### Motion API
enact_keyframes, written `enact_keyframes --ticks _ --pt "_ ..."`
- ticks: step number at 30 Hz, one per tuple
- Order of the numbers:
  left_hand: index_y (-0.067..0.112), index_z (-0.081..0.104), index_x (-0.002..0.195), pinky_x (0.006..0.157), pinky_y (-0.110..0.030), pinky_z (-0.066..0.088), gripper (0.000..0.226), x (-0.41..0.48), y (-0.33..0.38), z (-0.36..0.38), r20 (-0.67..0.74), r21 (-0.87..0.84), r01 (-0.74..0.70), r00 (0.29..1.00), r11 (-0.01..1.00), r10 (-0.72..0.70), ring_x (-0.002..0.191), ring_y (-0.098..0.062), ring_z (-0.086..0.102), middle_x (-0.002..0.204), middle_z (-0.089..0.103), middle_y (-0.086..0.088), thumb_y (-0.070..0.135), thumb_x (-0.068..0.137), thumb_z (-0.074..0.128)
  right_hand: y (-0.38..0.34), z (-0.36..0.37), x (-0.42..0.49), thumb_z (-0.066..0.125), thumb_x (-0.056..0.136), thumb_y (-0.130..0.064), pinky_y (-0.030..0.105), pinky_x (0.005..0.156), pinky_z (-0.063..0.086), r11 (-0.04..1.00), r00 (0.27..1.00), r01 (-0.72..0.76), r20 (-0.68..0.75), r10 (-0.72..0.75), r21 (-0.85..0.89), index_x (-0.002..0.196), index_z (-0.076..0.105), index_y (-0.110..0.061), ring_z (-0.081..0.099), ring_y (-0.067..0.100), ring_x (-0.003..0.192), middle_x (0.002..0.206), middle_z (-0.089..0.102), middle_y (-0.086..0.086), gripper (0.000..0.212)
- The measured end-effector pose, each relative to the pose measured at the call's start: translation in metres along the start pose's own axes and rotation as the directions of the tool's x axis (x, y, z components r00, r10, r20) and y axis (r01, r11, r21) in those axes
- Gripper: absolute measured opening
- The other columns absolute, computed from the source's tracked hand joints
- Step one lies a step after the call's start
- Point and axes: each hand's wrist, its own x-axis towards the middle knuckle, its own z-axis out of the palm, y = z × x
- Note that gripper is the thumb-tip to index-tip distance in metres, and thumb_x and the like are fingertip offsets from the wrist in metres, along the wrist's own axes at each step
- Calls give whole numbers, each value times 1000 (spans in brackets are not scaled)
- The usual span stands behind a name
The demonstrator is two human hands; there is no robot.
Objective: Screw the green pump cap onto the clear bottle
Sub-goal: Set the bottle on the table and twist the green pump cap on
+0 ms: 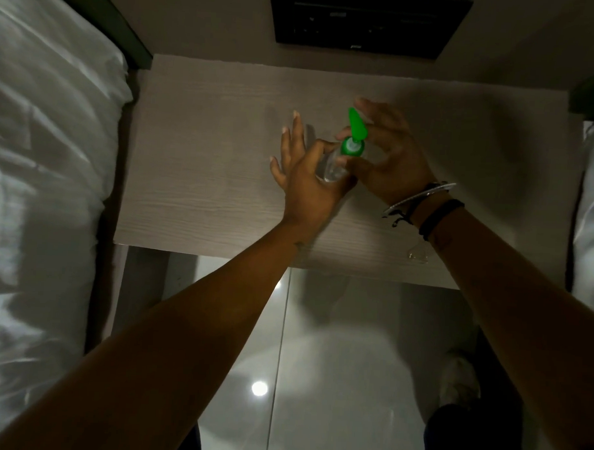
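The clear bottle (334,167) stands on the pale wooden table (203,174), seen from above. The green pump cap (353,139) sits on its neck, nozzle pointing away from me. My left hand (305,178) grips the bottle's body with thumb and index finger, the other fingers spread out to the left. My right hand (388,160) pinches the cap's round collar with thumb and fingers; its other fingers curl behind the nozzle. Much of the bottle is hidden by both hands.
White bedding (44,182) lies along the table's left side and more (592,208) along the right. A dark panel (366,22) is on the wall behind. A small clear object (417,254) rests near the table's front edge. Glossy floor tiles (334,360) lie below.
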Motion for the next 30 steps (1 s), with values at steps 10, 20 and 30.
enact_keyframes --ticks 10,20,30 --pt "26 59 98 113 -59 -7 38 2 1 -3 8 28 -19 1000 999 19 150 -29 0 163 8 -8 42 68 78 3 -1 -2 75 77 -38 49 118 19 998 998 -41 55 44 -46 127 55 -15 21 33 145 157 23 16 58" --pt "28 58 92 114 -58 -8 31 1 2 -3 -14 17 -13 1000 1000 13 150 -29 1 162 10 -8 40 68 73 -6 1 -3 69 57 -65 64 115 17 984 991 -128 14 130 -122 124 55 -24 15 36 146 158 17 14 80" --pt "25 59 93 115 -59 -7 36 1 -1 -1 -6 15 0 1000 1000 0 150 -27 1 163 10 -6 37 67 81 -8 3 -1 83 58 -49 57 114 28 983 981 -183 -70 183 8 115 58 -21 25 29 143 154 27 11 68"
